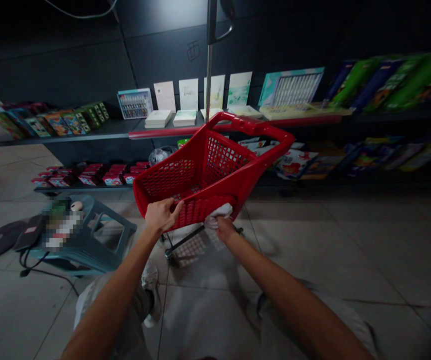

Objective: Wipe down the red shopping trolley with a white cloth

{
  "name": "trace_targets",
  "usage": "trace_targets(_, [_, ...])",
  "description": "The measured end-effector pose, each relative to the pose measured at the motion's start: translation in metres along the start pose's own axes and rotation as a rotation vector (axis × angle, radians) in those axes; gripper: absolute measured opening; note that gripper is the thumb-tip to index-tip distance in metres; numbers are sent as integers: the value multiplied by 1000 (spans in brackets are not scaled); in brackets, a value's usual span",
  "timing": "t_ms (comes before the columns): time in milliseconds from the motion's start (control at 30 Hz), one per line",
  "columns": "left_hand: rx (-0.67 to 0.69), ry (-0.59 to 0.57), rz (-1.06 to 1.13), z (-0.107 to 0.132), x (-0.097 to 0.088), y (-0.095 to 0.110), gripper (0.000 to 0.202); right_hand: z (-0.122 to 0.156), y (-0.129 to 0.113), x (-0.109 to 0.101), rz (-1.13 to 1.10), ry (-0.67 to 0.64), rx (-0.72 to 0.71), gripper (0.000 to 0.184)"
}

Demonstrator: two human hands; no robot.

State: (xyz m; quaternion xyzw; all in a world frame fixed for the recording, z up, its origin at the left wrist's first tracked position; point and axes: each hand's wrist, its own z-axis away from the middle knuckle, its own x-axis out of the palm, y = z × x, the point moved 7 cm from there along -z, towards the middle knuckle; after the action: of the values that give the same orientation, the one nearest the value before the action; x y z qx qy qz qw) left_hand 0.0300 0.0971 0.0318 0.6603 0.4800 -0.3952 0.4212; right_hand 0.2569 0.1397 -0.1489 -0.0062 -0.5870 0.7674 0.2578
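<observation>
Forearms [112, 285] out at 12 o'clock, we're clamping our left hand [161, 216] on a red shopping cart [203, 172], right hand [225, 229] pinching white cloth [218, 215] against it.

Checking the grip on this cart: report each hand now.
Left hand: closed, gripping the rim of the red cart.
Right hand: closed, holding a white cloth against the cart.
</observation>
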Motion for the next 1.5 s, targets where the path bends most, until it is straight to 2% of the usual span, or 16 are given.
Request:
trace_targets(67, [3,4,8,0,-1,-1,59,-5,-12,-8,-13,77,29,13])
trace_targets(133, [10,11,18,1,-1,-2,59,-9,-37,-18,-31,132,7,24])
trace_targets(200, [17,14,27,3,-2,-3,59,-10,-75,-31,-5,177,-92,36])
trace_targets(267, [19,13,34,5,-2,-4,60,-4,-124,-44,168,246,-296,50])
trace_targets(333, [19,13,42,7,-3,-7,60,11,-178,-50,489,344,-575,59])
trace_targets(400, [12,17,51,9,-4,-11,61,35,-221,-44,805,390,-851,62])
trace_targets(467, [3,21,62,11,-5,-18,62,58,-246,-29,1054,311,-1071,59])
trace_targets(567, [-8,16,75,12,-7,-27,63,83,-260,-12,1281,132,-1212,54])
trace_targets(733, [-4,-10,93,14,-9,-36,61,94,-277,-6,1421,79,-1189,42])
trace_targets(800, [2,-11,110,15,-10,-39,59,90,-284,-1,1500,43,-1145,37])
trace_targets(967, [20,3,128,14,-12,-47,59,60,-299,19,1768,-78,-920,44])
trace_targets(1167, [71,-13,128,12,-15,-57,64,21,-302,32,1875,-239,-692,40])
trace_targets(1233, [66,-28,135,10,-14,-62,65,19,-299,32,1873,-308,-731,32])
trace_targets(1333, [19,-22,112,3,-12,-69,64,31,-300,26,1795,-293,-863,24])
trace_targets(1433, [-60,9,4,-1,-12,-68,63,60,-303,19,1710,-267,-948,23])
trace_targets(1500, [-103,63,-44,0,-17,-59,60,87,-304,16,1684,-259,-1028,29])
